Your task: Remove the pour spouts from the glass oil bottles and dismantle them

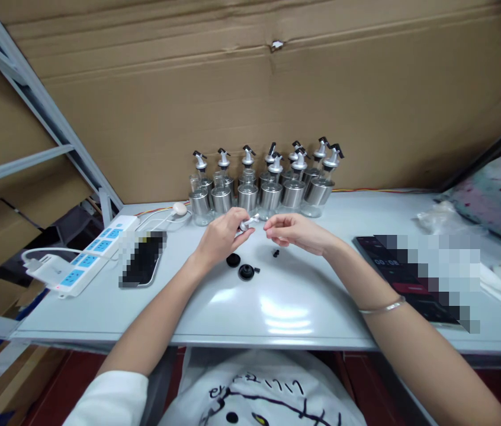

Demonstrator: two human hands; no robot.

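My left hand (225,235) pinches a small silver-white pour spout (250,221) between thumb and fingers. Just to its right is my right hand (297,232), its thumb and fingertips drawn together; whatever they hold, if anything, is too small to make out. Below the hands lie a flat black disc (233,260), a round black stopper (246,272) and small black pieces (276,253). Behind my hands stand several glass oil bottles with steel sleeves (271,195). Most carry silver spouts with black flaps, while three at the front left have bare necks (247,176).
At the left, a white power strip (99,251) with a plugged-in charger (48,269) sits beside a phone (144,260). A second, larger phone (404,278) lies at the right. Crumpled clear plastic (439,219) is farther back. Cardboard (250,89) walls off the table's rear.
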